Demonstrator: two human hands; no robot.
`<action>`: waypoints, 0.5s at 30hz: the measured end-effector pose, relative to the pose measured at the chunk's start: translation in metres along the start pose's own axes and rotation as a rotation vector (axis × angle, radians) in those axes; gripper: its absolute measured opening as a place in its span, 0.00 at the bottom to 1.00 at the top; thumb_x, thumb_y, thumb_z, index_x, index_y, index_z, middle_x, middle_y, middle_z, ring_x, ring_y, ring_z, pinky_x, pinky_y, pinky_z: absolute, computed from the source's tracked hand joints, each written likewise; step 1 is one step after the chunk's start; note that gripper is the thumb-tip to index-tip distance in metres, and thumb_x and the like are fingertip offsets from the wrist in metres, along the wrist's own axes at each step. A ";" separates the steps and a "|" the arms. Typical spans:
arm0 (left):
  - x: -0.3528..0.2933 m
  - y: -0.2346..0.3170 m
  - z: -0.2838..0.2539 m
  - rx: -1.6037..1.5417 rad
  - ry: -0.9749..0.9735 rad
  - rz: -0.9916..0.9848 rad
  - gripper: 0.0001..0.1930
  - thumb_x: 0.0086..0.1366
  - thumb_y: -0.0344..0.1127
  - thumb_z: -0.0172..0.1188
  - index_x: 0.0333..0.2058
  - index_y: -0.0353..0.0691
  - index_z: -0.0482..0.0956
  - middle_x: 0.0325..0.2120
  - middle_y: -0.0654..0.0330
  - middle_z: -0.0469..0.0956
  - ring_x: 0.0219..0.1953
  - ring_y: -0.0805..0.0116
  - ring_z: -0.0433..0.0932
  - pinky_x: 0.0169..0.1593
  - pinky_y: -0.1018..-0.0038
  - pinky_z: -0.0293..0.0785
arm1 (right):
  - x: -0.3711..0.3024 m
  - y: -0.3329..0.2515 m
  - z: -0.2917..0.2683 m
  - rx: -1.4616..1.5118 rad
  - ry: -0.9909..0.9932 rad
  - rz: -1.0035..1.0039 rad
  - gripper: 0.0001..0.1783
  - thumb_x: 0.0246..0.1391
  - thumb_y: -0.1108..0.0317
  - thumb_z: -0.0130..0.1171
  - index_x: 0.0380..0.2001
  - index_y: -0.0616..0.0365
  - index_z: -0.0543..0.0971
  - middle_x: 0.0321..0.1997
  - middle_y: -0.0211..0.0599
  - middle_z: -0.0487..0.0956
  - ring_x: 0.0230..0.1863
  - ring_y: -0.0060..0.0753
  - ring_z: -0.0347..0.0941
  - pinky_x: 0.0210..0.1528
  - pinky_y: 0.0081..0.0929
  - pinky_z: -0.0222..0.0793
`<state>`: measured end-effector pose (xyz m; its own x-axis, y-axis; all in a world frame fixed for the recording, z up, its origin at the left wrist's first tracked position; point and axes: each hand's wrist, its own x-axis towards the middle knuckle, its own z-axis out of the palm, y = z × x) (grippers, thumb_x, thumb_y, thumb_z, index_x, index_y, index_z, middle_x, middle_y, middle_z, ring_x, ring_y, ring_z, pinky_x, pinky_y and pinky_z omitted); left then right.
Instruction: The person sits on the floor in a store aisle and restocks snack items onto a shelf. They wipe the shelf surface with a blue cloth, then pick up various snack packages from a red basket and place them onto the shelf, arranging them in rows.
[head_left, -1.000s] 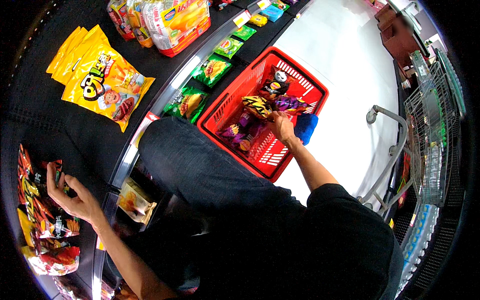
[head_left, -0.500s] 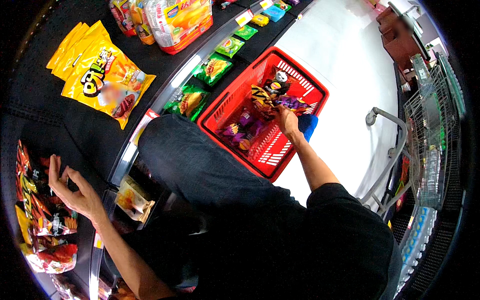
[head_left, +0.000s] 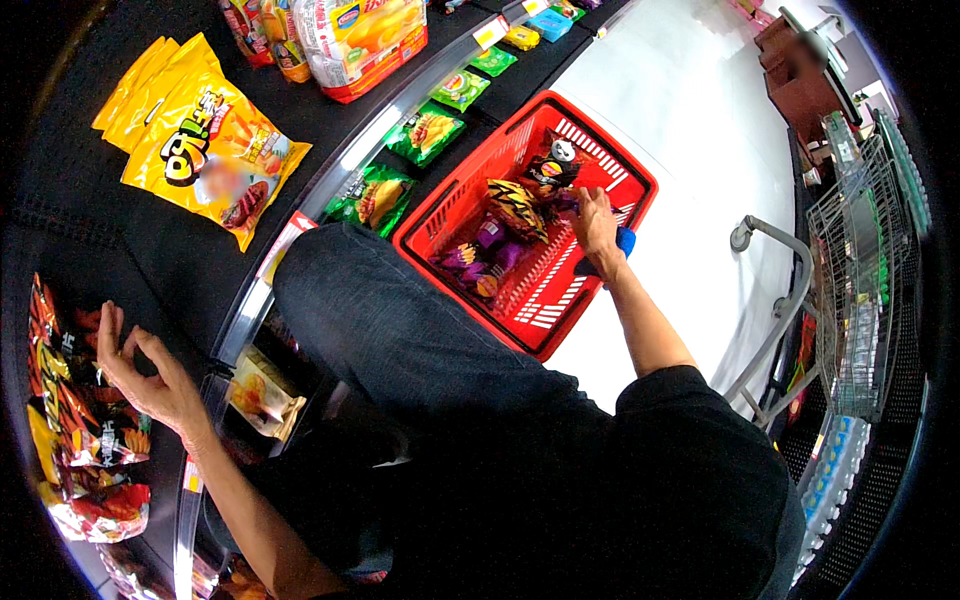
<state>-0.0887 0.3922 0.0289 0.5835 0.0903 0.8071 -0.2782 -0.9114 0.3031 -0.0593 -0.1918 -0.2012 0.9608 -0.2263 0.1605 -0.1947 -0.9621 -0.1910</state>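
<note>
My right hand (head_left: 597, 232) reaches into the red shopping basket (head_left: 425, 225), fingers curled on a purple snack bag (head_left: 567, 201) that it largely covers. Beside it lies a yellow-and-black striped snack bag (head_left: 517, 210). A black bag with a white mask-like figure (head_left: 552, 172) rests at the far end. Several small purple bags (head_left: 487, 255) lie at the basket's near left. Out to the left, my left hand (head_left: 150, 385) hangs with fingers apart, holding nothing, near a group of dark and red snack bags (head_left: 75, 400) on the shelf.
Yellow snack bags (head_left: 215, 150) and wrapped packs (head_left: 360, 40) lie on the black shelf (head_left: 90, 215). Green bags (head_left: 425, 132) line a lower shelf beside the basket. My bent leg (head_left: 390, 310) is close to the basket. A metal cart (head_left: 850, 270) stands at the right.
My right hand has shifted right and slightly nearer, away from the striped bag, which now lies more exposed and turned. My left hand is nearly still.
</note>
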 end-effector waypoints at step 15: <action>0.000 0.003 0.006 -0.056 -0.022 -0.036 0.20 0.69 0.25 0.50 0.59 0.33 0.70 0.57 0.50 0.72 0.55 0.60 0.75 0.52 0.70 0.74 | 0.061 0.081 0.023 -0.191 -0.048 0.058 0.12 0.61 0.64 0.47 0.37 0.57 0.78 0.41 0.49 0.79 0.42 0.53 0.79 0.39 0.47 0.75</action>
<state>-0.0854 0.3873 0.0266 0.6103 0.1129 0.7841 -0.2988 -0.8839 0.3599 -0.0120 -0.2798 -0.2296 0.9543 -0.2791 0.1070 -0.2796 -0.9601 -0.0106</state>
